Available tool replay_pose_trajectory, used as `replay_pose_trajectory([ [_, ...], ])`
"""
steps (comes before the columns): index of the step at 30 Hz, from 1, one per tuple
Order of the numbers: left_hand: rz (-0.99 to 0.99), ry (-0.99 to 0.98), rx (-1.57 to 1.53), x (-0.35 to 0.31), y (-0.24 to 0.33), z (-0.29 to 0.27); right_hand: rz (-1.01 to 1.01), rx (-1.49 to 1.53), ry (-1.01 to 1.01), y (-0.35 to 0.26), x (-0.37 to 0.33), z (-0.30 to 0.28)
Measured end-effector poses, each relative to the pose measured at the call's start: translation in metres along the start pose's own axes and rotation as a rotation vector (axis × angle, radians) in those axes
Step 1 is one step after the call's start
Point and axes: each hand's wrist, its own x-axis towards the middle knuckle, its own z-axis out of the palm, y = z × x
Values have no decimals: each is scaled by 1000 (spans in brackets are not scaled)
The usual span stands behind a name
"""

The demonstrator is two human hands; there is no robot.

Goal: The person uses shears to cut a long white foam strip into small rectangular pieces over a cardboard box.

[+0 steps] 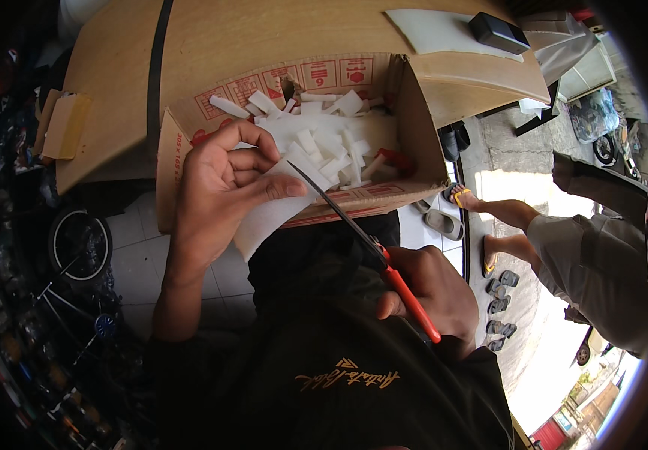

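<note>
My left hand (230,176) pinches a white foam sheet (275,214) between thumb and fingers, over the near left side of a cardboard box (421,127). In my right hand (432,289) is a pair of scissors (406,292) with red handles. Their dark blades point up and left, and the tips meet the sheet just beside my left thumb. Whether the blades are parted I cannot tell. Many cut white foam strips (331,161) lie loose in the box below, with a few red pieces (396,160) among them.
Behind the box is a wooden table (226,34) bearing a white sheet (444,34) and a black box-shaped object (498,34). A small carton (65,126) stands at the left. Another person (594,255) in yellow sandals is at the right, near several pairs of footwear (498,304).
</note>
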Motion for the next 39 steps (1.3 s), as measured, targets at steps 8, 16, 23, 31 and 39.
replay_pose_trajectory([
  [8,-5,-13,-3,1,-2,-1,-50,-7,56,-2,5,2],
  [16,-135,-63,30,-5,9,-3,9,38,127,-10,1,0],
  [23,-150,-85,110,-4,13,-8,-8,7,206,-8,3,5],
  [31,-114,-115,38,-6,5,-14,40,33,163,0,2,2],
  [39,-91,-43,3,-4,10,-7,-69,68,144,0,-5,4],
])
